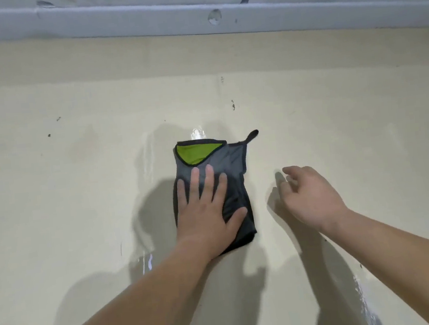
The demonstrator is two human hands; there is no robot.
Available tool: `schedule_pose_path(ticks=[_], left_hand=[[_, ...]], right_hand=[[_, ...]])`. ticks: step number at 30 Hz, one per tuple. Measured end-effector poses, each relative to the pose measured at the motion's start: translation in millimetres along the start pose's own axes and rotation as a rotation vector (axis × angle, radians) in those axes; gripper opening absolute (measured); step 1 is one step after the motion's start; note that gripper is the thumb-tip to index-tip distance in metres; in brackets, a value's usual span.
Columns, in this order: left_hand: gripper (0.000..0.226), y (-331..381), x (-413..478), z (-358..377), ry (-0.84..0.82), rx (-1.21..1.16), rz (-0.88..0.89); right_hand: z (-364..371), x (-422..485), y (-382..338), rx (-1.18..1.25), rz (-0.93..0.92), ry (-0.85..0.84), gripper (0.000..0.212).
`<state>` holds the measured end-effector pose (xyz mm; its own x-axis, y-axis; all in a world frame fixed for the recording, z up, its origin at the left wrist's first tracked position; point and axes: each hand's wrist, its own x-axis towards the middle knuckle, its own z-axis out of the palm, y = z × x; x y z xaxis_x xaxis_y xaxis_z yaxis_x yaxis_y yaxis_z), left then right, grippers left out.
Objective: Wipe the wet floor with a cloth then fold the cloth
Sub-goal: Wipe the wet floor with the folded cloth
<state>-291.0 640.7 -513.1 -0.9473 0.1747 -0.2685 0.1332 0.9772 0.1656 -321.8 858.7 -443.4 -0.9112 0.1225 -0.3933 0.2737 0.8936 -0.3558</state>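
A grey cloth (pixel 227 161) with a green inner side and a black hanging loop lies folded on the cream floor (pixel 77 176) in the middle of the view. My left hand (pixel 207 208) presses flat on its near half with fingers straight and spread. My right hand (pixel 309 197) hovers to the right of the cloth, fingers loosely curled, holding nothing and apart from the cloth. Shiny wet patches (pixel 197 133) show just beyond the cloth and to its left.
A grey skirting board (pixel 219 16) runs along the wall at the far side. More wet sheen (pixel 366 305) lies on the floor at the lower right, under my right forearm. Small dark specks dot the floor.
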Motion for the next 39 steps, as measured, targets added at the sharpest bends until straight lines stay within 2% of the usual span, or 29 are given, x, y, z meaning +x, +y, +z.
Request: schedule_pose_path(ticks=[2,5,7,9,11,16,19,22,25,29,31,35,39], left_hand=[[0.086,14.0,-33.4,7.5,-0.044,-0.023,0.061],[0.083,21.3,-70.1,24.0,-0.121,-0.027,0.314],[0.081,4.1,-75.8,29.8,-0.086,-0.036,0.46],[0.077,-26.8,-73.7,27.3,-0.025,-0.014,0.498],[0.075,-65.3,-74.3,20.6,0.031,0.006,0.353],[0.079,-164.0,-120.3,12.3,0.078,0.025,-0.374],[0.079,-177.9,-154.6,17.5,0.054,-0.074,-0.601],[0.08,-144.8,-175.8,22.8,0.04,-0.145,-0.752],[0.079,-99.7,-188.2,25.6,-0.009,-0.167,-0.738],[0.08,-59.0,-200.6,22.4,-0.163,-0.172,-0.526],[0.082,-53.4,-202.8,11.4,-0.203,-0.169,-0.488],[0.083,-42.2,-215.6,-18.3,-0.198,-0.166,-0.588],[0.078,-32.2,-228.7,-20.6,-0.244,-0.222,-0.566]], right_hand=[[2.9,3.3,1.0,-0.074,-0.055,0.084,0.033],[7.1,14.1,-14.5,-0.141,-0.127,0.163,0.024],[14.7,21.0,-36.2,-0.182,-0.215,0.159,0.023],[22.8,26.8,-59.7,-0.187,-0.293,0.123,0.023],[32.0,29.3,-83.6,-0.174,-0.362,0.064,0.021],[54.1,14.0,-132.1,-0.145,-0.483,-0.087,0.029],[64.7,-1.6,-142.3,-0.151,-0.586,-0.129,0.028],[69.7,-14.9,-146.5,-0.178,-0.646,-0.191,0.023],[72.4,-22.9,-148.2,-0.249,-0.673,-0.268,0.018],[74.3,-27.6,-146.2,-0.344,-0.719,-0.358,0.017],[76.3,-28.9,-149.5,-0.374,-0.742,-0.39,0.017],[84.6,-33.1,-170.1,-0.452,-0.842,-0.403,0.022],[108.7,-48.7,-175.1,-0.546,-0.771,-0.419,0.039]])
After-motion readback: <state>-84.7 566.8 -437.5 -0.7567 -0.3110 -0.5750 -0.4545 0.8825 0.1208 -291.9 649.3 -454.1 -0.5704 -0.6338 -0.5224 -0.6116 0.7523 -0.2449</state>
